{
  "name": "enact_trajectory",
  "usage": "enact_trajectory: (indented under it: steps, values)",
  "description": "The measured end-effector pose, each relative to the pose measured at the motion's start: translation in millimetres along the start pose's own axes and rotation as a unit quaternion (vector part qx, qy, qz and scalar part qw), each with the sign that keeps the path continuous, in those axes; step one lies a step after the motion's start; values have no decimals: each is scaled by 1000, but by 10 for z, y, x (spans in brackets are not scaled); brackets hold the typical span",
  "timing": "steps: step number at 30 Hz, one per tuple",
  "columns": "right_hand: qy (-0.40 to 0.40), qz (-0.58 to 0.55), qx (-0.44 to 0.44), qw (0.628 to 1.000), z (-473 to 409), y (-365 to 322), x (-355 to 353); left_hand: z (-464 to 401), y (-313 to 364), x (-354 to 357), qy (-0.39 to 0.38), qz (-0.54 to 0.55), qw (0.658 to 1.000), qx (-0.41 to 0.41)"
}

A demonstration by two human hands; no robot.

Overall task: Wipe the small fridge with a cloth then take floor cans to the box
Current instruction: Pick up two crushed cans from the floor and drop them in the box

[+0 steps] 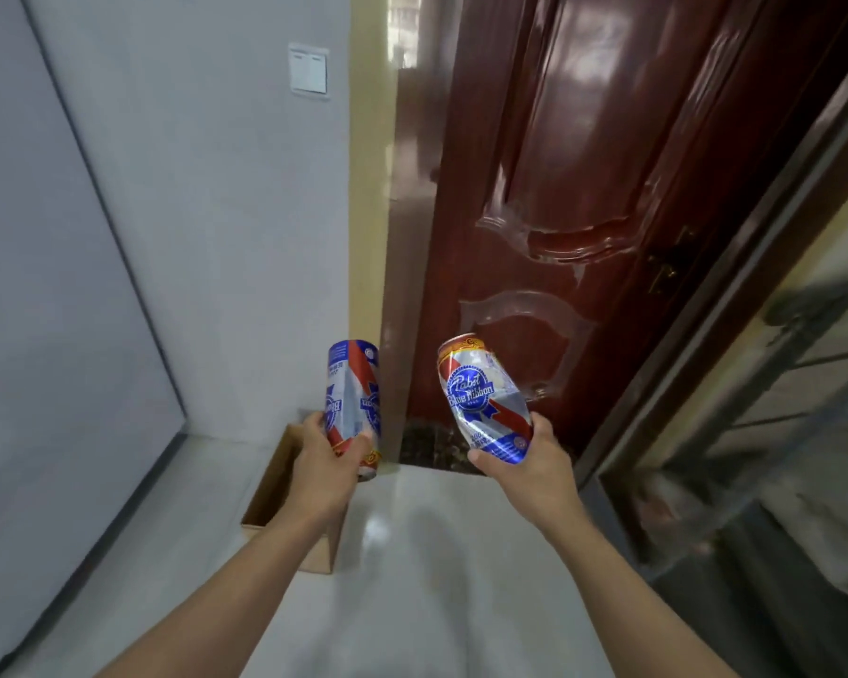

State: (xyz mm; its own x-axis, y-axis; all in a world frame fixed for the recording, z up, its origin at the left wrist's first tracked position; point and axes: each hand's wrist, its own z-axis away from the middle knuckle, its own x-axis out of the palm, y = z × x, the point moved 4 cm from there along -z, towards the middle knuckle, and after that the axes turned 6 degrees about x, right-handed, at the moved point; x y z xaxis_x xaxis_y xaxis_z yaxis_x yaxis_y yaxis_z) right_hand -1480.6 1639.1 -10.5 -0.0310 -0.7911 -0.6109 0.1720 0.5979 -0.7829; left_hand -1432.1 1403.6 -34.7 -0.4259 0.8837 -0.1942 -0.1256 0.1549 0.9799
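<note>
Holding two items above the open brown cardboard box [270,486], our landmark, which stands on the pale glossy tiled floor [412,555] against the grey wall [206,237].

Item one: tall blue, red and silver aluminium beer can [352,398], dented along its side, carried upside down directly over the box's far right corner. Our left hand [326,464] grips its lower end, fingers and thumb curled round the body.

Item two: crumpled silver, blue and red aluminium beer can [483,398] with a ribbon badge, tilted, carried to the right of the box and clear of its opening. Our right hand [525,462] holds its lower end, thumb on one side, fingers wrapped behind.

Handling, by our judgement: both cans look empty, so light; the thin walls are already buckled and will give under any squeeze. The printed metal is smooth and could slip, and creases may carry sharp edges. We take hold round the mid-body or by the stiffer rim ends, with modest pressure. A short drop into the box should harm nothing.

Fixtures: dark red glossy panelled wooden door [583,188] beyond the box; white wall switch plate [308,68] above the box. Small fridge and cloth: not in view.
</note>
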Motion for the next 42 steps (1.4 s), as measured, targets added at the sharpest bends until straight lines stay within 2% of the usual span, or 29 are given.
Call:
enact_trajectory:
  steps: [8,12,19,27,30,36,42]
  values:
    - [-103,0,-62,993,-1352,-434,535,-936,-77,131,78,-32,996,-36]
    - [-165,8,-102,981,-2051,-646,887,-1369,-167,259,145,-42,987,-62]
    - [-287,60,-161,942,-3074,-875,1509,-1848,-339,555,258,-18,954,-150]
    - [-373,119,-176,903,-3477,-913,2664,-2136,-894,409,350,13,908,-231]
    - [-399,156,-174,887,-3546,-869,3119,-2312,-1198,307,364,42,893,-261]
    - [-401,224,-172,871,-3781,-734,3921,-2731,-1874,155,355,95,870,-327]
    - [-434,286,-141,842,-3921,-341,4669,-2992,-2653,152,352,128,837,-399]
